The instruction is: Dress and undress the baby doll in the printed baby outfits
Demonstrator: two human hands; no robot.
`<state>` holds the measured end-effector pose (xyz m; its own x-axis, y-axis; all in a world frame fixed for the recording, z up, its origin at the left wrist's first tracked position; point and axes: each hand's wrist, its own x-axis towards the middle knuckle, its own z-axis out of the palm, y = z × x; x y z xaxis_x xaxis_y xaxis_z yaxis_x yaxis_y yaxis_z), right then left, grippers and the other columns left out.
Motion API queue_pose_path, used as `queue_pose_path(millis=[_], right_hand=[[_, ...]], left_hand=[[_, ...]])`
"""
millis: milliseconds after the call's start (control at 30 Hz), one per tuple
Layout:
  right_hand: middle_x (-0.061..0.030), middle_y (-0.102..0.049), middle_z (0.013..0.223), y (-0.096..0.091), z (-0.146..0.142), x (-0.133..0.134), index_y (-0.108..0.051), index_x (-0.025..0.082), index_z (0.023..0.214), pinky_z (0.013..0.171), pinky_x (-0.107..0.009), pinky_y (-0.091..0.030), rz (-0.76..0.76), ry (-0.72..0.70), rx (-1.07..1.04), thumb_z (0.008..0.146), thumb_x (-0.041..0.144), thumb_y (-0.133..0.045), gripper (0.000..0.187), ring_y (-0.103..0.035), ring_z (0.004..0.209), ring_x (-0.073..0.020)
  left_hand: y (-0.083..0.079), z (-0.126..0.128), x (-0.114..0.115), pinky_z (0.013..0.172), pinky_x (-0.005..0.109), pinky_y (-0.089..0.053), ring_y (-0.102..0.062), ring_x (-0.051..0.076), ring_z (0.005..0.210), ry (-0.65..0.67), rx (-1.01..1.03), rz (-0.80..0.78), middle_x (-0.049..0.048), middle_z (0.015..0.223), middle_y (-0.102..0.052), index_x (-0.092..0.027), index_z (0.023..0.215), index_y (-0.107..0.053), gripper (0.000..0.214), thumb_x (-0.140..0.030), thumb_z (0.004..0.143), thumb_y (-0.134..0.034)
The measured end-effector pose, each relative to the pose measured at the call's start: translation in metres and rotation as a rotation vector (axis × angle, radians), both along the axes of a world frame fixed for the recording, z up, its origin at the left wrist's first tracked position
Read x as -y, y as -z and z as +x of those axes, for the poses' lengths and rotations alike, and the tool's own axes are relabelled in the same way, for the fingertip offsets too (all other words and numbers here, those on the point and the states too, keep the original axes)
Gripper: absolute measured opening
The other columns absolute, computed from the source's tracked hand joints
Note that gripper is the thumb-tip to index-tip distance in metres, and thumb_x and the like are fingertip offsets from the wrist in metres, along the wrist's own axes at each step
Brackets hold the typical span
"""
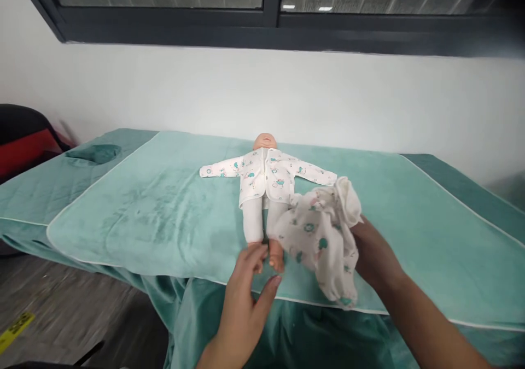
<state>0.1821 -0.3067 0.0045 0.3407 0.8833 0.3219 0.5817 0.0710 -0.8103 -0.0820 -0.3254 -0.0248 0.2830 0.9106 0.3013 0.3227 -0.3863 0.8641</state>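
A patterned garment (320,238) is gripped by the right hand (371,249), held bunched beside the doll's legs. The left hand (246,292) is held empty, its fingers parted at the doll's feet; whether they are touched cannot be told. A step of handling the garment is judged to be in hand; for it to be advanced, the cloth seemingly needs to be spread and its openings sorted. The doll (252,221) is laid face up, clad in a matching jacket (254,183). A green-covered bench (123,205) is set against a white wall (205,90), topped by a dark-framed window (164,24). The grey floor (74,303) is marked with a yellow strip (16,331).
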Motion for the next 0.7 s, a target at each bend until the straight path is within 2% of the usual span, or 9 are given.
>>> queue_pose_path(millis=[33, 133, 200, 267, 400, 467, 567, 633, 700], right_hand=[[-0.0088, -0.074, 0.082, -0.001, -0.012, 0.001, -0.073, 0.021, 0.099, 0.066, -0.039, -0.054, -0.04, -0.083, -0.123, 0.088, 0.046, -0.05, 0.036, -0.068, 0.073, -0.027], [-0.0102, -0.074, 0.097, -0.004, -0.039, -0.003, -0.068, 0.02, 0.118, 0.075, -0.042, -0.055, -0.153, -0.374, -0.669, 0.087, 0.043, -0.054, 0.041, -0.07, 0.087, -0.0291], [-0.0108, -0.073, 0.108, -0.004, -0.049, -0.007, -0.063, 0.021, 0.126, 0.081, -0.044, -0.054, -0.196, -0.463, -0.852, 0.086, 0.045, -0.058, 0.046, -0.069, 0.095, -0.0298], [-0.0104, -0.071, 0.117, -0.001, -0.056, -0.01, -0.061, 0.023, 0.129, 0.088, -0.044, -0.053, -0.223, -0.467, -0.831, 0.085, 0.047, -0.064, 0.05, -0.067, 0.102, -0.0291], [-0.0068, -0.069, 0.118, 0.005, -0.065, -0.009, -0.06, 0.024, 0.126, 0.094, -0.041, -0.05, -0.192, -0.427, -0.528, 0.084, 0.048, -0.068, 0.049, -0.063, 0.107, -0.0263], [-0.0053, -0.071, 0.109, 0.005, -0.067, -0.007, -0.064, 0.022, 0.115, 0.089, -0.038, -0.051, -0.148, -0.394, -0.435, 0.086, 0.05, -0.065, 0.04, -0.063, 0.1, -0.0248], [-0.0021, -0.069, 0.089, -0.003, -0.066, -0.004, -0.066, 0.019, 0.092, 0.073, -0.03, -0.049, -0.113, -0.261, -0.367, 0.086, 0.051, -0.065, 0.033, -0.06, 0.083, -0.02], [0.0007, -0.064, 0.076, -0.012, -0.064, -0.004, -0.063, 0.019, 0.079, 0.062, -0.026, -0.044, -0.105, -0.172, -0.373, 0.084, 0.051, -0.067, 0.033, -0.054, 0.071, -0.0156], [0.0025, -0.058, 0.068, -0.02, -0.063, -0.006, -0.06, 0.019, 0.076, 0.056, -0.024, -0.041, -0.091, -0.141, -0.511, 0.082, 0.05, -0.07, 0.033, -0.05, 0.064, -0.0129]], left_hand=[[-0.007, 0.007, -0.009, 0.099, 0.04, -0.053, -0.06, 0.025, 0.121, 0.05, 0.064, -0.075, 0.009, 0.136, -0.058, -0.03, 0.139, -0.049, 0.048, -0.033, 0.092, -0.061], [-0.027, 0.022, -0.034, 0.107, 0.041, -0.047, -0.053, 0.027, 0.13, 0.191, 0.181, -0.235, 0.0105, 0.145, -0.051, -0.029, 0.149, -0.036, 0.072, -0.04, 0.086, -0.069], [-0.036, 0.026, -0.045, 0.109, 0.041, -0.045, -0.05, 0.028, 0.133, 0.229, 0.205, -0.292, 0.0114, 0.148, -0.049, -0.026, 0.152, -0.032, 0.083, -0.042, 0.082, -0.073], [-0.042, 0.026, -0.05, 0.104, 0.04, -0.048, -0.055, 0.028, 0.129, 0.213, 0.222, -0.334, 0.0113, 0.146, -0.052, -0.025, 0.151, -0.034, 0.083, -0.042, 0.08, -0.074], [-0.042, 0.02, -0.047, 0.092, 0.035, -0.054, -0.064, 0.026, 0.114, 0.057, 0.257, -0.363, 0.0071, 0.127, -0.067, -0.024, 0.135, -0.055, 0.054, -0.042, 0.085, -0.066], [-0.039, 0.013, -0.043, 0.081, 0.033, -0.055, -0.067, 0.025, 0.101, 0.014, 0.277, -0.414, 0.0066, 0.109, -0.073, -0.021, 0.121, -0.066, 0.043, -0.045, 0.086, -0.063], [-0.036, 0.0, -0.043, 0.063, 0.028, -0.051, -0.066, 0.02, 0.074, -0.02, 0.364, -0.56, 0.0048, 0.083, -0.073, -0.016, 0.105, -0.072, 0.043, -0.051, 0.083, -0.065], [-0.037, -0.009, -0.047, 0.059, 0.026, -0.048, -0.062, 0.017, 0.065, -0.085, 0.435, -0.621, 0.0034, 0.078, -0.071, -0.014, 0.104, -0.071, 0.045, -0.053, 0.081, -0.066], [-0.041, -0.015, -0.05, 0.062, 0.026, -0.049, -0.062, 0.016, 0.068, -0.197, 0.465, -0.58, 0.0036, 0.083, -0.07, -0.016, 0.111, -0.068, 0.047, -0.052, 0.081, -0.067]])
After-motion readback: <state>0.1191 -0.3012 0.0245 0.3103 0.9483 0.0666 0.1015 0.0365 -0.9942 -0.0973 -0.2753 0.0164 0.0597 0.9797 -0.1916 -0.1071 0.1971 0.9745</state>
